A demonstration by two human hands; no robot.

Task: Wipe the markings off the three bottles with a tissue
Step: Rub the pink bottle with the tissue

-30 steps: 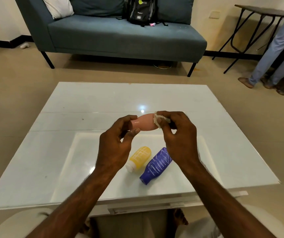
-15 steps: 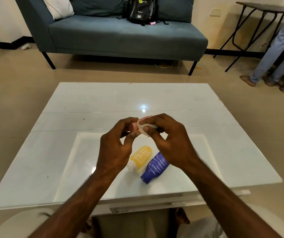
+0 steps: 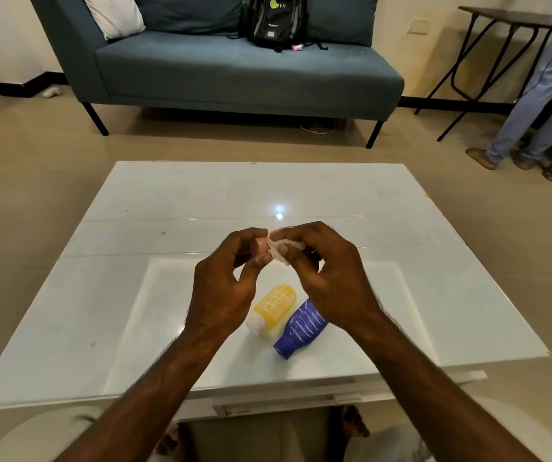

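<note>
My left hand [image 3: 224,288] grips a pink bottle [image 3: 261,245] above the table, and only a small end of the bottle shows between my fingers. My right hand [image 3: 328,278] pinches a crumpled white tissue [image 3: 279,251] and presses it against that bottle. Below my hands a yellow bottle [image 3: 273,306] with a white cap lies on its side, marked with white grid lines. Right beside it lies a blue bottle [image 3: 301,330] with white stripes drawn on it, partly hidden by my right wrist.
The bottles lie on a glossy white low table [image 3: 134,295]. Behind it stand a blue sofa [image 3: 234,71] with a black backpack [image 3: 273,20] and a white cushion. A folding table [image 3: 488,45] and a standing person's legs [image 3: 541,95] are at the far right.
My right hand has slid the tissue leftward along the pink bottle towards my left hand, so most of the bottle is now covered. My two hands are closer together.
</note>
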